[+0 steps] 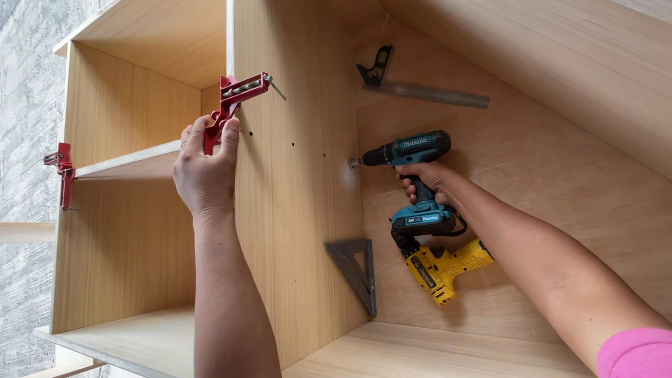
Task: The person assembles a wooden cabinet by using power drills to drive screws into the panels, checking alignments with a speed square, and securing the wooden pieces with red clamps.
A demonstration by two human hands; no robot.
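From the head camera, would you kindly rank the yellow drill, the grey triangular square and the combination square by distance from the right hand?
1. yellow drill, just below the right hand.
2. grey triangular square, lower left.
3. combination square, above, on the back panel.

Left hand (205, 169) raised, fingers curled; right hand (428, 183) clenched.

cabinet back panel (590, 203) — yellow drill (443, 266) | speed square (356, 271) | combination square (419, 86)
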